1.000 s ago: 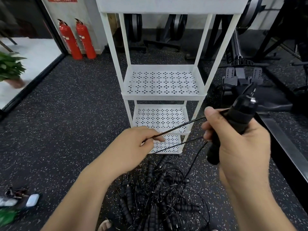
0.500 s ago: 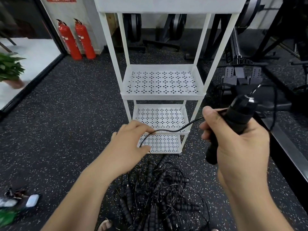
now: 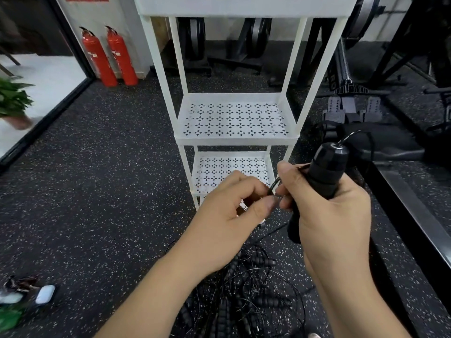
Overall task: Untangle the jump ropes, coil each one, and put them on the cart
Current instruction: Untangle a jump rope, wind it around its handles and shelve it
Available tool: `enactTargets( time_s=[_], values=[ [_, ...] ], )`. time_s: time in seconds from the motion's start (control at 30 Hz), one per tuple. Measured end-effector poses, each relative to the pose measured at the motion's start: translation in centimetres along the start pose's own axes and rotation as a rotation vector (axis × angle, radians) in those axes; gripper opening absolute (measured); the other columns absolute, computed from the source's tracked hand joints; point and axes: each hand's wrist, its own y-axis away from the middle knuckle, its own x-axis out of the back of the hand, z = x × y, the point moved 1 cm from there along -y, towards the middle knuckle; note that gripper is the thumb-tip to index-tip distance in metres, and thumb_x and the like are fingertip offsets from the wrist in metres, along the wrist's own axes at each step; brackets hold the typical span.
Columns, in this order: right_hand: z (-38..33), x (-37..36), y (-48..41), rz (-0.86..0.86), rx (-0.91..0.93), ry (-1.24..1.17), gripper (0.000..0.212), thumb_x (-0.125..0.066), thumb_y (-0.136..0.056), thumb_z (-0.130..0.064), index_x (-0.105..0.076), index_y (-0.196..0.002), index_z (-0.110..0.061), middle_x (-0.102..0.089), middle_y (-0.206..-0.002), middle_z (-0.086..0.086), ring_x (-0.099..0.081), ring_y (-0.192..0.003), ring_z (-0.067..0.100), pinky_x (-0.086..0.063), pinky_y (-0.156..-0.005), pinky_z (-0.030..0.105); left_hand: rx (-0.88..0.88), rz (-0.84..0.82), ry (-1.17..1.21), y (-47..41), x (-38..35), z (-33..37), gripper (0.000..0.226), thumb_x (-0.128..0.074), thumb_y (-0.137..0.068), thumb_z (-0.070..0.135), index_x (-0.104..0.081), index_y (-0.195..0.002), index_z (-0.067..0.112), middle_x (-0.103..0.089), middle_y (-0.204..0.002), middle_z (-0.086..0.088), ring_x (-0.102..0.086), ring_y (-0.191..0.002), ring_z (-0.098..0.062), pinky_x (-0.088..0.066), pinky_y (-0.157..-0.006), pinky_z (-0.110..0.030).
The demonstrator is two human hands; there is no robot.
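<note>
Above a gym's speckled floor, a person's left hand, before the white cart and over the heaped, tangled jump ropes, pinches a thin black cord between thumb and forefinger. A black handle sits clenched in the right hand. Any sharp pull risks cinching knots, should the cord run into the heap.

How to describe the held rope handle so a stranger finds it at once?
Find the white cart. Right of its lower shelves, the right hand grips a black handle. Unlike the handles in the floor pile, it is raised, almost upright.
</note>
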Motion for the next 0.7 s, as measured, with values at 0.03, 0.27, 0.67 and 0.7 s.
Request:
enactTargets(
  time_s=[0.03, 0.27, 0.67, 0.7],
  values=[
    [0.1, 0.0, 0.0, -0.009, -0.005, -0.004, 0.02, -0.087, -0.085, -0.03, -0.076, -0.078, -0.015, -0.073, -0.07, 0.01, -0.063, -0.06, 0.019, -0.052, -0.065, 0.037, -0.014, 0.025, -0.028, -0.1, 0.0, 0.0, 0.013, -0.063, -0.105, 0.038, -0.069, -0.094, 0.036, -0.058, -0.1, 0.014, -0.059, -0.097, -0.008, -0.045, -0.083, -0.028],
    [0.4, -0.6, 0.0, -0.216, -0.067, -0.01, 0.011, -0.085, -0.082, -0.031, -0.081, -0.085, -0.021, -0.067, -0.067, 0.005, -0.056, -0.057, 0.019, -0.048, -0.057, 0.034, -0.046, 0.051, -0.002, 0.1, 0.8, 0.6, 0.022, -0.054, -0.109, 0.035, -0.061, -0.089, 0.036, -0.062, -0.076, 0.006, -0.056, -0.071, -0.021, -0.044, -0.064, -0.035],
    [-0.5, 2.8, -2.3, 0.126, -0.052, -0.167, 0.009, -0.082, -0.092, -0.022, -0.075, -0.093, -0.017, -0.067, -0.074, 0.0, -0.057, -0.062, 0.015, -0.048, -0.065, 0.03, 0.123, -0.015, -0.103, 0.0, 3.4, -0.4, 0.019, -0.058, -0.104, 0.049, -0.074, -0.098, 0.041, -0.041, -0.056, 0.01, -0.032, -0.051, -0.012, -0.028, -0.049, -0.023],
    [-0.4, 2.8, -2.3, 0.123, -0.055, -0.171, 0.01, -0.082, -0.092, -0.023, -0.075, -0.096, -0.016, -0.068, -0.075, 0.002, -0.056, -0.062, 0.015, -0.049, -0.064, 0.029, 0.113, 0.011, -0.084, 0.0, 3.5, -0.2, 0.019, -0.058, -0.105, 0.047, -0.075, -0.098, 0.041, -0.039, -0.054, 0.011, -0.03, -0.051, -0.011, -0.026, -0.049, -0.023]
  ],
)
